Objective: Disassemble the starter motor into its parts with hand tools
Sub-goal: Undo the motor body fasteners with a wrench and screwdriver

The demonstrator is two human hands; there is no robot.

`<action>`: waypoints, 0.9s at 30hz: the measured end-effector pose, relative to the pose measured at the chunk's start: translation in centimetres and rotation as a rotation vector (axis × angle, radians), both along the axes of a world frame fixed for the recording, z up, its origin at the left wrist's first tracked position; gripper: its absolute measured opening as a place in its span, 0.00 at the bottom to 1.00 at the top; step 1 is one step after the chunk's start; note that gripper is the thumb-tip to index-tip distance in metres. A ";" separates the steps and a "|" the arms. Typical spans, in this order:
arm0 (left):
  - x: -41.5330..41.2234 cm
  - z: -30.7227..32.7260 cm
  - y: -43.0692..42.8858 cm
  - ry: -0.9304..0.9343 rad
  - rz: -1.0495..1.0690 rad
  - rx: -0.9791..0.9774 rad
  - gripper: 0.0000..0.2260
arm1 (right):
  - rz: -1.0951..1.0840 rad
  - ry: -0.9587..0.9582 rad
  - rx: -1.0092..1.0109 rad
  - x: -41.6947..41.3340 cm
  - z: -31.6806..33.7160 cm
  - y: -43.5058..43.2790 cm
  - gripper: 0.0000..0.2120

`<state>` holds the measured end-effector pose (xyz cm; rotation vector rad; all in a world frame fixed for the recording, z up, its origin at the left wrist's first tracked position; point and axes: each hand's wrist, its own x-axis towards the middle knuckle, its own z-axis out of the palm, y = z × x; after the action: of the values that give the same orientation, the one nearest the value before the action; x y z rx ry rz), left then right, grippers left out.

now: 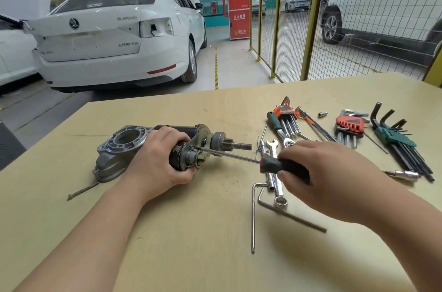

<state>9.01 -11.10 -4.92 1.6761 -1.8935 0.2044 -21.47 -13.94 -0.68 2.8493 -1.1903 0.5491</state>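
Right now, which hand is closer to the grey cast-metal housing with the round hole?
Left. The left hand grips the starter motor right beside the grey cast-metal housing; the right hand holds the red-and-black-handled screwdriver well off to the housing's right.

starter motor (191, 145): the dark body is mostly covered by the left hand (155, 160), and the fingers wrapped under it are out of sight.
screwdriver (239, 156): the tip is too small to tell what it bears on, and the rear of the handle is lost inside the right hand (334, 172).
spanner (278, 193): the upper shank passes beneath the screwdriver handle.
worktop (191, 232): cut off by the bottom and right edges (no near corner shows).
forearms: both run out at the bottom edge.
white car (114, 35): the boot lettering is blurred and unreadable.
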 end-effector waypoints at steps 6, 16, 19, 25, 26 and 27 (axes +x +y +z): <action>-0.1 -0.1 0.0 0.008 0.008 -0.016 0.24 | -0.001 -0.004 0.006 0.0 0.1 0.5 0.12; -0.2 -0.4 -0.1 0.003 0.028 -0.025 0.23 | -0.234 -0.918 1.142 -0.2 -1.8 -3.7 0.10; -0.4 -0.6 -0.2 -0.011 0.044 -0.044 0.23 | -0.299 -1.194 1.447 -0.5 -2.5 -4.4 0.13; -1.5 -1.3 -0.5 0.027 0.093 -0.091 0.23 | -0.287 -1.620 1.510 -0.1 -3.3 -5.0 0.14; -1.7 -1.4 -0.6 0.030 0.096 -0.100 0.23 | -0.285 -1.627 1.473 0.1 -3.4 -5.1 0.12; -1.7 -1.5 -0.7 0.031 0.098 -0.109 0.23 | -0.310 -1.551 1.423 0.2 -3.4 -5.2 0.11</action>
<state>7.30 -11.75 -6.38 1.6898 -1.7477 0.3128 -21.31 -19.13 -4.10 2.0667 -2.9513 3.2264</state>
